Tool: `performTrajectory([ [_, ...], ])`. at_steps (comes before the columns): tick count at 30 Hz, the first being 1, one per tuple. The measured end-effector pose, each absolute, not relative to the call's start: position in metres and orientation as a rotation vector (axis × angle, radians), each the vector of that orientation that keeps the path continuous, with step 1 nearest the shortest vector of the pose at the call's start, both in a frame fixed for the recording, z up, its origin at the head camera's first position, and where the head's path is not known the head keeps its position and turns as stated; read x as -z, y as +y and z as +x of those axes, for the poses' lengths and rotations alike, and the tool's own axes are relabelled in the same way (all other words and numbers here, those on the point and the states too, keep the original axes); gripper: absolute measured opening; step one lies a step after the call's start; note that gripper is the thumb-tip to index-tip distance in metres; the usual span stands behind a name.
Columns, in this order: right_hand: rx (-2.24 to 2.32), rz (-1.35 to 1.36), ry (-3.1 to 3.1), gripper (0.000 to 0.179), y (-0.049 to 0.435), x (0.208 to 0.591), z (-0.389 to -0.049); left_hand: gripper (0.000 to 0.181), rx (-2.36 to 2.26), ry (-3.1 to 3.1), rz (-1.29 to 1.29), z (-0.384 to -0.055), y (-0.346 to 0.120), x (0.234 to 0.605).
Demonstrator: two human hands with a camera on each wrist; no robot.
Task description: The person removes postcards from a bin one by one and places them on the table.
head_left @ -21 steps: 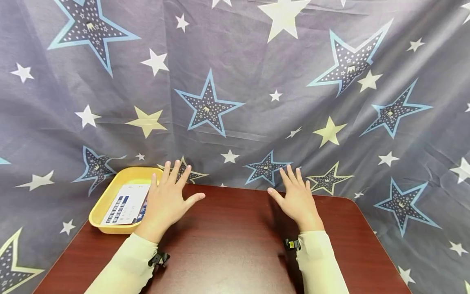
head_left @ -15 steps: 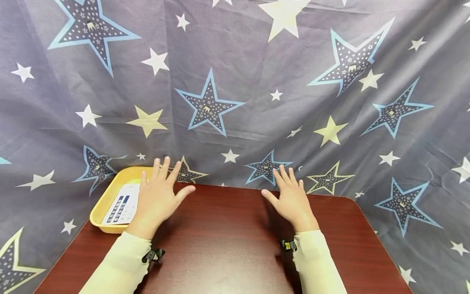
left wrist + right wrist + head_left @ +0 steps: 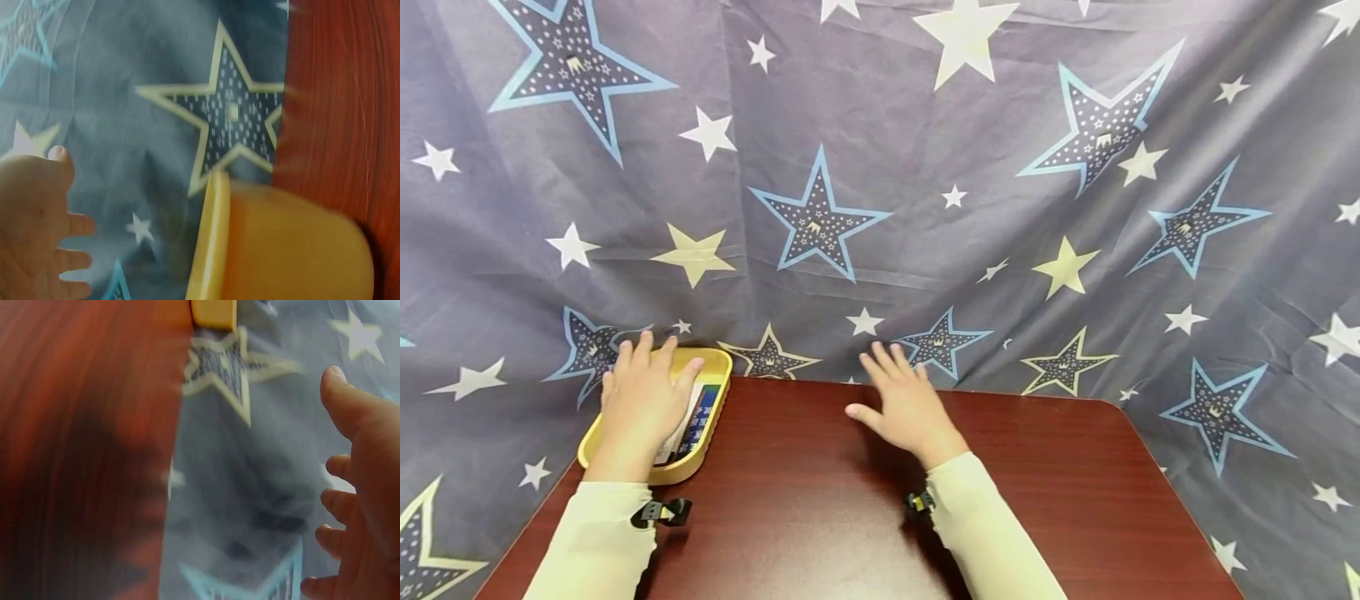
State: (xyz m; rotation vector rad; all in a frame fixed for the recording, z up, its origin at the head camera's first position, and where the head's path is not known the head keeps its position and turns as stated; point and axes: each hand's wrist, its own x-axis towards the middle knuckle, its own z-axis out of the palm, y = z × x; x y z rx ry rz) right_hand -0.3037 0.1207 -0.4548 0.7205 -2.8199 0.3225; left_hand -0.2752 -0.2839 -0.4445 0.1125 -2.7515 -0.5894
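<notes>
A person's left hand (image 3: 642, 400) hangs over the yellow tray (image 3: 677, 475) at the surface's far left corner, fingers extended and slightly parted, thumb held out, gripping nothing. Half a second earlier it was over the tray's right side; it has since swung left, covering most of the white card (image 3: 679, 433) inside and baring the blue sheet (image 3: 700, 421) along the right. The right hand (image 3: 913, 412) has also shifted left, nearer the middle of the surface (image 3: 820, 508), its fingers likewise parted, thumb toward the tray, holding nothing. The move leaves the left hand nearest the papers, which appear ungrasped. The left wrist view shows a gap between the visible fingers and the tray's rim; whether the palm touches anything cannot be told.

Pale characters run in rows down the blue sheet, too small to read, and the strip of white card in sight offers no legible words. No brand can be made out. A small black device (image 3: 661, 512) sits at each wrist, below a pale sleeve (image 3: 591, 533). Behind the surface hangs a grey cloth (image 3: 880, 150) printed with stars, several bearing tiny crowns.
</notes>
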Motion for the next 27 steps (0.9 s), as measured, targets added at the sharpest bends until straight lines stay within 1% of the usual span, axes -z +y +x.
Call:
performTrajectory([
  [5,-0.208,0.896,-2.826,0.094,0.066,0.464,-0.299,0.088,0.615,-2.779,0.135,-0.275,-0.310,0.453],
  [10,-0.140,1.052,-2.820,0.091,0.019,0.474,-0.285,0.090,0.586,-2.813,0.162,-0.272,-0.322,0.459],
  [15,-0.083,1.198,-2.827,0.093,-0.019,0.481,-0.272,0.099,0.572,-2.927,0.273,-0.269,-0.328,0.463],
  [21,-0.013,1.318,-2.844,0.093,-0.049,0.485,-0.261,0.109,0.592,-3.036,0.339,-0.271,-0.331,0.463],
  [27,0.007,1.375,-2.869,0.092,-0.058,0.490,-0.256,0.110,0.597,-3.036,0.321,-0.273,-0.334,0.466],
])
